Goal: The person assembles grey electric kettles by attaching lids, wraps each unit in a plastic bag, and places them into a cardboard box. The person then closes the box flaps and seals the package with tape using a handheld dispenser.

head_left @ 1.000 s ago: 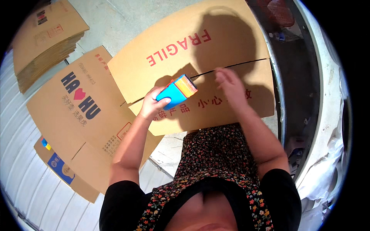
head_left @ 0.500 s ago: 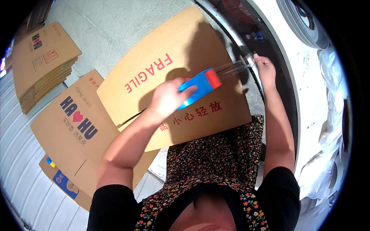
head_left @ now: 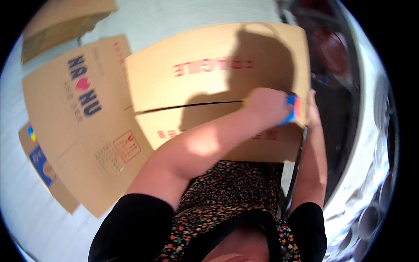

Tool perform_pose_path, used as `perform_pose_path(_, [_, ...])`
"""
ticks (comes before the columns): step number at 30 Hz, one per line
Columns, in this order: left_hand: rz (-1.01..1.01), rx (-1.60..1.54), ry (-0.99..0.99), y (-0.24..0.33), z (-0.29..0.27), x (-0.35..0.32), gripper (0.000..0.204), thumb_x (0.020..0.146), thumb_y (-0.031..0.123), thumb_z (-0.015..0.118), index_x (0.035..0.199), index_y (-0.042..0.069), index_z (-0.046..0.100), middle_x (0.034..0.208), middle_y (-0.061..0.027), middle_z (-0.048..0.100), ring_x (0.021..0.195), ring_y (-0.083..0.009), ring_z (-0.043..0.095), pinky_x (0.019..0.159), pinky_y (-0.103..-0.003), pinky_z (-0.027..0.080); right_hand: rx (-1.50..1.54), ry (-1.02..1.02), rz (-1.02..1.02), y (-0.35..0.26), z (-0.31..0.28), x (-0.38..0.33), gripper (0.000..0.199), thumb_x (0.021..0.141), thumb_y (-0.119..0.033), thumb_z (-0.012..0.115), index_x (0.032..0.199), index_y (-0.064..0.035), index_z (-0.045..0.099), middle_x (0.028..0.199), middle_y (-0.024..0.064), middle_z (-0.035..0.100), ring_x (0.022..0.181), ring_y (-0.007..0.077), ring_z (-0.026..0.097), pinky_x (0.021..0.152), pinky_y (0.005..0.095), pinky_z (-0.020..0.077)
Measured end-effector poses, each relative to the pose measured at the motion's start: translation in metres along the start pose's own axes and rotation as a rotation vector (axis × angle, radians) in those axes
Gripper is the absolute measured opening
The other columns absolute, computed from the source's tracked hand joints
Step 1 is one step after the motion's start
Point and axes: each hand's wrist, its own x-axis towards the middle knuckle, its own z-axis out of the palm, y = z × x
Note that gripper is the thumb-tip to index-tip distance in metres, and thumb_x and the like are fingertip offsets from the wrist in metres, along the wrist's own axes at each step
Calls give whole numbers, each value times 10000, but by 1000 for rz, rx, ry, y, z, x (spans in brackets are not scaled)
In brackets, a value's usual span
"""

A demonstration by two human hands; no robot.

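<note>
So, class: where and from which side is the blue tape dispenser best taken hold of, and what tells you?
The blue tape dispenser is probably best gripped around its body, from the left, behind its red end. That end points toward the right edge of the carton, so this hold leaves it free. The left hand grips it from that side, hiding most of the body.

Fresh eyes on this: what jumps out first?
First, the large brown cardboard box at centre, a dark shadow across its top. Then the blue-and-red tape dispenser in the left hand near the box's right end, the right hand at that end. At left is a brown cardboard piece with a red heart.
</note>
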Motion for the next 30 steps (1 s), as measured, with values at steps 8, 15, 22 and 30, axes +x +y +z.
perform_pose_path(8, [27,-368,99,-157,-59,-125,428,787,448,587,1014,90,648,843,-116,659,771,-242,642,694,-350,502,-927,762,-707,-28,14,-24,500,955,-350,377,1251,46,448,1249,165,508,1144,249,486,989,341,344])
perform_pose_path(15, [-488,106,25,-378,-132,-284,511,801,542,522,1115,146,602,925,-145,651,844,-293,633,788,-389,492,-1921,430,-1100,66,198,-12,497,889,-316,449,1338,-110,398,1399,163,329,1289,353,296,1051,473,225])
perform_pose_path(22, [-862,378,-179,-486,-59,-192,465,846,491,471,1053,99,611,1027,-133,629,948,-278,606,799,-383,469,-1988,547,-1226,73,193,3,517,866,-313,480,1350,-157,389,1433,126,284,1289,361,286,1044,481,233])
perform_pose_path(30, [-1019,-232,198,-435,53,-186,528,866,510,358,1118,97,571,1098,-156,602,1018,-326,572,854,-407,445,-1979,524,-1188,78,205,-3,522,879,-362,474,1351,-154,393,1421,156,297,1288,377,287,1045,480,236])
